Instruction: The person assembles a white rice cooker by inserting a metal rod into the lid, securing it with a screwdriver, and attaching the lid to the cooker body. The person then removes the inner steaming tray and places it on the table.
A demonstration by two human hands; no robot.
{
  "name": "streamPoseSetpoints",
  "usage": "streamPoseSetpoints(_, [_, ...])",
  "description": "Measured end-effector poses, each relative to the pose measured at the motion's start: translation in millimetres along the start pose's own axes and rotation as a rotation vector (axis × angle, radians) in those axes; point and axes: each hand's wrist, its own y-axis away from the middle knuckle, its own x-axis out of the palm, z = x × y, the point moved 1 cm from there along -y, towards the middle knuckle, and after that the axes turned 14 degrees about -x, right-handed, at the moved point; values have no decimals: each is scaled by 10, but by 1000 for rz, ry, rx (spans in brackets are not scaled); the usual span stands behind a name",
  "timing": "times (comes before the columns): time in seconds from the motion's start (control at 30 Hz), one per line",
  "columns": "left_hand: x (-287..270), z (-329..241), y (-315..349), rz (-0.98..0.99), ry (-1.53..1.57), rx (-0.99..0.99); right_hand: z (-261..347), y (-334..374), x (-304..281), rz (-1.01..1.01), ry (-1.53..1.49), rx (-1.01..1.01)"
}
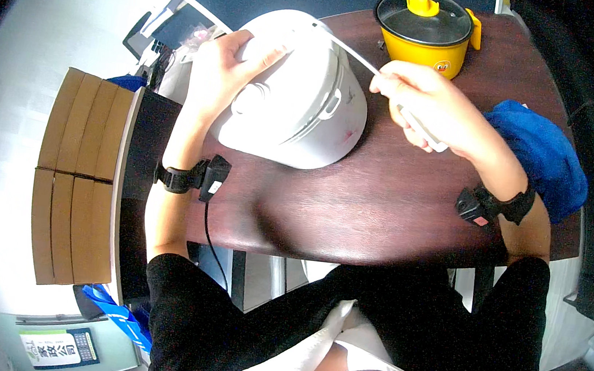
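A white rice cooker (318, 129) with a rounded lid stands tilted in view on the dark wooden table (410, 220), left of the middle. Across its lid lies the thumb of my left hand (226, 71), while the other fingers curl over the far left edge, holding it. My right hand (424, 101) is closed around the white handle of a slender long-shafted tool (352, 51). The tool's thin shaft reaches left, and its dark tip meets the far side of the lid. What kind of tip it has is too small to tell.
Behind my right hand stands a yellow pot (419, 49) with a dark lid and yellow knob. A blue cloth (542, 158) lies by my right forearm. Brown cardboard (77, 182) stands left of the table. A black cable (212, 238) hangs from my left wrist device.
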Motion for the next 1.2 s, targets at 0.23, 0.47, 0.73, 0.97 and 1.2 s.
streamPoseSetpoints(0.23, [12, 93, -29, -58, 226, -29, 23, 275, -56, -16, 36, 109])
streamPoseSetpoints(0.47, [48, 125, -77, -34, 271, -20, -27, 281, -94, -16, 24, 63])
streamPoseSetpoints(0.73, [-16, 20, -26, 0, 176, -77, -14, 287, -88, -36, 8, 49])
streamPoseSetpoints(0.97, [-10, 16, -30, -36, 163, -7, 18, 275, -82, -1, -7, 67])
streamPoseSetpoints(1.2, [1, 36, -23, -10, 111, 66, -6, 160, -306, 134, 3, 87])
